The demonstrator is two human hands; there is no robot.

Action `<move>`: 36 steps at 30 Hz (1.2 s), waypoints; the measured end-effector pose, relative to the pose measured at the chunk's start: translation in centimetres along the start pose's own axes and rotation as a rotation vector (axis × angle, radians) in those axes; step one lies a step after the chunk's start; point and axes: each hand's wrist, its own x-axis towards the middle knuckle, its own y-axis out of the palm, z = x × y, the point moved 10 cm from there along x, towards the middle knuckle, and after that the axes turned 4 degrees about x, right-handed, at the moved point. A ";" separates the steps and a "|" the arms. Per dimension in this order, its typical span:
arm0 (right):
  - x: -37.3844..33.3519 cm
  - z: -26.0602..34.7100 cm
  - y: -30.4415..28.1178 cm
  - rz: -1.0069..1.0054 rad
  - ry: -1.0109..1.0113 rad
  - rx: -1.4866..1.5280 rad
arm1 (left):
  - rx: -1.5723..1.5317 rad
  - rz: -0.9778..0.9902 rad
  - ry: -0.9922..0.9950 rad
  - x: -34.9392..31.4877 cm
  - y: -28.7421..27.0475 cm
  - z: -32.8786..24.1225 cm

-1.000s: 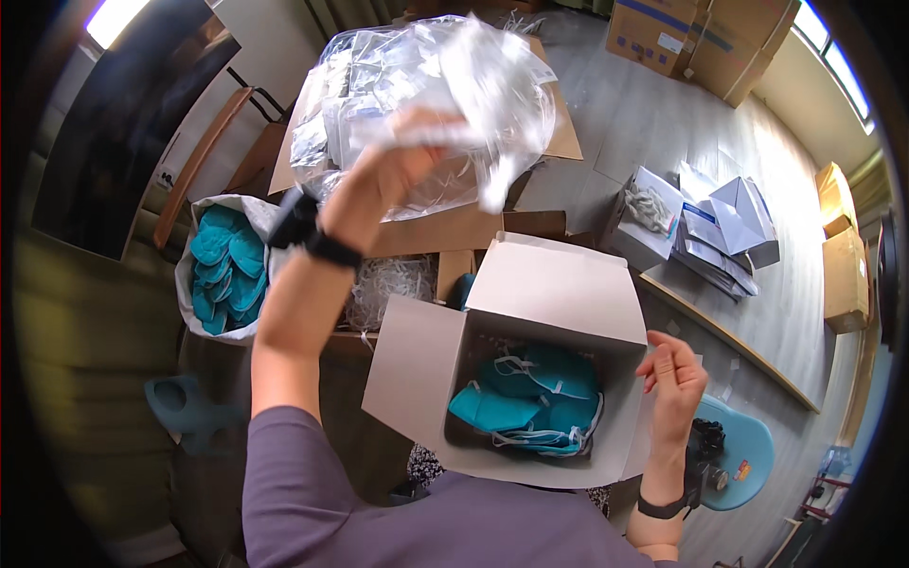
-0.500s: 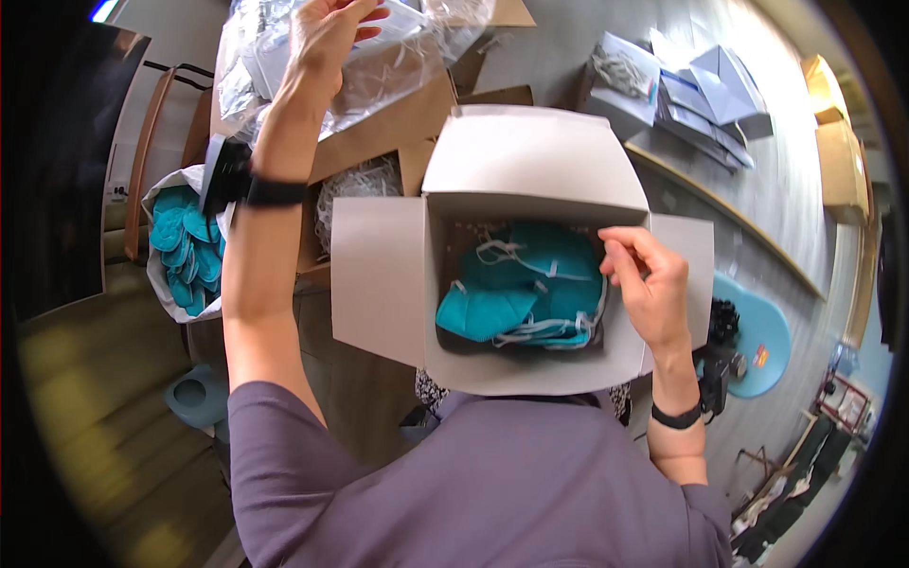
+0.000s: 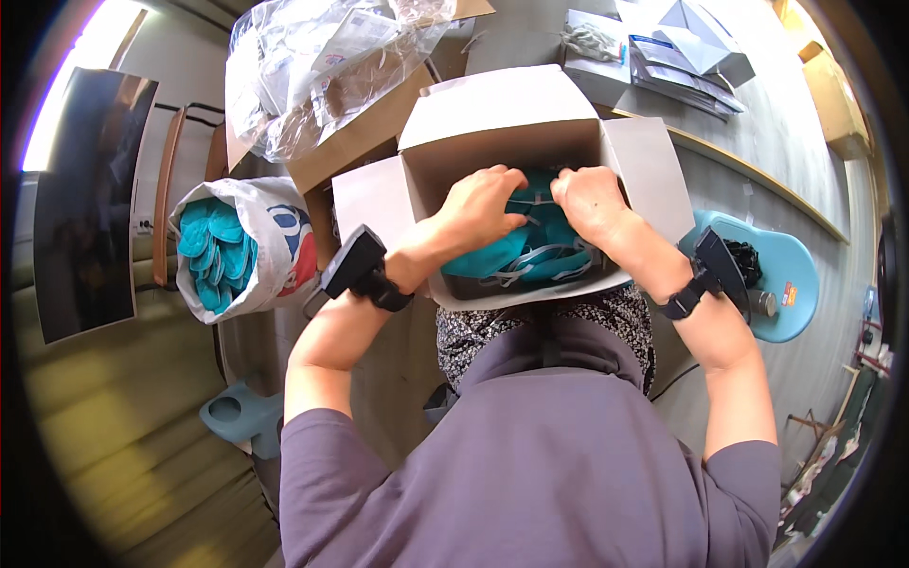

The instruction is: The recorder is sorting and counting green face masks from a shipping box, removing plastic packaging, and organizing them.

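Observation:
An open white cardboard box [image 3: 502,106] stands in front of me, its flaps folded outward. Teal face masks [image 3: 559,232] with white elastic straps lie piled inside. Over the left of the pile is my left hand [image 3: 481,206], its fingers curved and the thumb apart from them, with nothing visible in between. My right hand [image 3: 592,201] is in the box at the right of the pile, fingertips pressed together. Whatever they pinch is too small or hidden to make out. My hands cover part of the masks.
Left of the box, a white sack [image 3: 275,213] holds many flat teal pieces [image 3: 213,241]. Clear plastic bags [image 3: 322,76] lie on a brown carton [image 3: 379,114]. A blue stool [image 3: 800,275] stands at right, grey flat-folded boxes [image 3: 663,71] lie at the far right.
My left hand has come back from the plastic bags at the far left into the box. My right hand has moved left and farther in over the masks. The view has shifted.

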 end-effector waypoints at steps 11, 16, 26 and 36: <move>-0.8 -0.3 -0.7 -0.142 0.042 0.321 | 0.181 -0.005 -0.242 0.2 3.6 2.5; -0.9 -2.1 -1.6 -0.296 0.212 0.480 | 0.005 -0.205 -0.294 0.1 1.2 2.5; -0.3 -1.8 -0.7 -0.217 0.147 0.650 | -1.071 -0.071 -1.022 -1.0 9.3 7.9; -5.1 -5.0 -9.0 -0.781 0.162 0.993 | -1.111 -0.217 -0.618 -4.8 1.8 1.7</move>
